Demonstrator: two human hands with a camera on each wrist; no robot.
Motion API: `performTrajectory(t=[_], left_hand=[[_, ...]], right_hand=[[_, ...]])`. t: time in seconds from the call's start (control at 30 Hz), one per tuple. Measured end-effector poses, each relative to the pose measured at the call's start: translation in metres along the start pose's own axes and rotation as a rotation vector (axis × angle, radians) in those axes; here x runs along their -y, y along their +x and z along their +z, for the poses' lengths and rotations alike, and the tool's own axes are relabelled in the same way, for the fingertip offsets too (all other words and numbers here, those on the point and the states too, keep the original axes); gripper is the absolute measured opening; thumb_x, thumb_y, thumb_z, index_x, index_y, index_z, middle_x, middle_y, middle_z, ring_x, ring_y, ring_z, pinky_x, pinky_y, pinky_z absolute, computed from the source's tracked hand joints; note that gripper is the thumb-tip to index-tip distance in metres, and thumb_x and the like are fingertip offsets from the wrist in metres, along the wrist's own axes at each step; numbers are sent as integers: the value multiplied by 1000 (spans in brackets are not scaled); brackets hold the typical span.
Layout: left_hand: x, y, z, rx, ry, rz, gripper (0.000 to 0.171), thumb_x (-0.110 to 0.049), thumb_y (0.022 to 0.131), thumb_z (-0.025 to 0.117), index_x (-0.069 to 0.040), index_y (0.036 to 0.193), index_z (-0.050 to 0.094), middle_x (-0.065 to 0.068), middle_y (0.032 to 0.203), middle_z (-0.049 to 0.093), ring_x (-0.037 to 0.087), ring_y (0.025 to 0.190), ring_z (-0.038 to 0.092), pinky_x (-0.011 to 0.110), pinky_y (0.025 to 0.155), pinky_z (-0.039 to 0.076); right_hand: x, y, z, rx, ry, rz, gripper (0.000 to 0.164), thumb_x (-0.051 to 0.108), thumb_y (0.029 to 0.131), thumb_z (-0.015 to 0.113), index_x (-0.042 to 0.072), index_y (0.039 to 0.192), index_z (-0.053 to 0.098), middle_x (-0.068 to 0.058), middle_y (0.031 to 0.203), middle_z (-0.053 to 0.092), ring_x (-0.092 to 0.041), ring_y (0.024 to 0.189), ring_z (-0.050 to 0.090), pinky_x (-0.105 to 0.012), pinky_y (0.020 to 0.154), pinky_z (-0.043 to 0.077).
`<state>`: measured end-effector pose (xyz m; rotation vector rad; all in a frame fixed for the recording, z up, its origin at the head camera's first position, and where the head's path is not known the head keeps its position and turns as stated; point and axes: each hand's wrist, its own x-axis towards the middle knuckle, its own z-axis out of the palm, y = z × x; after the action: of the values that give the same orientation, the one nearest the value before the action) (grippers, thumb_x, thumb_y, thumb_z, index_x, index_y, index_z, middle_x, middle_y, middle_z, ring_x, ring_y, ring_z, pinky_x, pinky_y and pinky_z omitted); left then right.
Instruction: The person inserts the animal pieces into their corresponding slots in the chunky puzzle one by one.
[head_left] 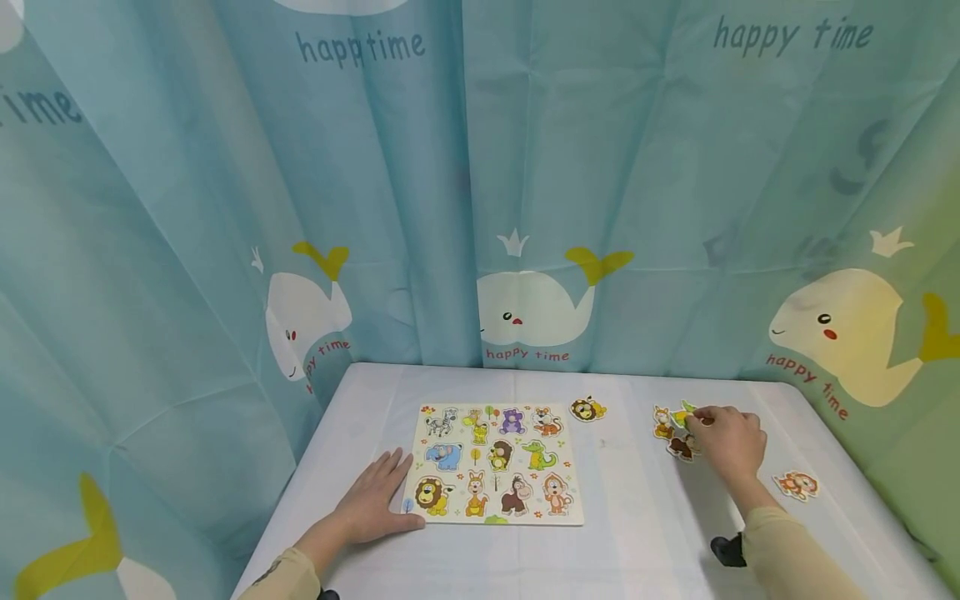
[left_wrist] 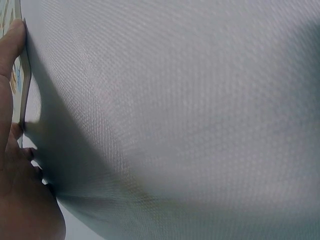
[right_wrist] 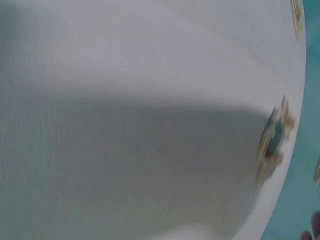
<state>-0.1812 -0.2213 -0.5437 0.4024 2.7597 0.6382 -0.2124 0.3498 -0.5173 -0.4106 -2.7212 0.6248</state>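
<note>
A flat puzzle board (head_left: 486, 477) printed with animals lies on the white table. My left hand (head_left: 375, 500) rests at its left edge, fingers extended along the side and thumb at the front corner. In the left wrist view, the thumb (left_wrist: 11, 47) touches the board's edge (left_wrist: 25, 75). Over at the right, my right hand (head_left: 729, 442) pinches a green and yellow animal puzzle piece (head_left: 681, 415), its outline partly hidden. Right beside it are a kangaroo piece (head_left: 662, 422) and a dark brown gorilla piece (head_left: 681, 448). The right wrist view shows clustered pieces (right_wrist: 271, 145) edge-on and blurred.
A lion piece (head_left: 588, 408) lies off the board's far right corner. Nearer the table's right side is a monkey piece (head_left: 797, 484). Light blue curtains (head_left: 562, 167) with whales hang behind the white table (head_left: 630, 533).
</note>
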Motion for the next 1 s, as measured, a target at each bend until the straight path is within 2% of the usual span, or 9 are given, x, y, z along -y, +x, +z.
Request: performTrajectory(t=[0.37,0.7,1.0], left_hand=[[1,1,1,-2,0,9,112,-71,78,74,-8,161,32,16,168,21,39,155,14,58,124,15],[2,3,2,5,3,1,112,-71,78,75,-9,161,31,15,169,21,39,155,13,58,124,14],[7,4,6,-33,13,17,114,-72,76,74,-9,161,33,16,168,23,39,154,15,59,124,16]], right_hand=[[33,-7,16,-23,45,-153,22,20,90,72,0,98,78,-14,90,67,-46,103,51,-61,80,39],[59,-12,24,6,65,-225,20,20,87,74,4,96,80,-13,92,70,-42,103,52,-58,79,40],[74,-16,33,37,38,-283,19,22,87,77,5,96,80,-9,92,70,-38,100,54,-56,78,42]])
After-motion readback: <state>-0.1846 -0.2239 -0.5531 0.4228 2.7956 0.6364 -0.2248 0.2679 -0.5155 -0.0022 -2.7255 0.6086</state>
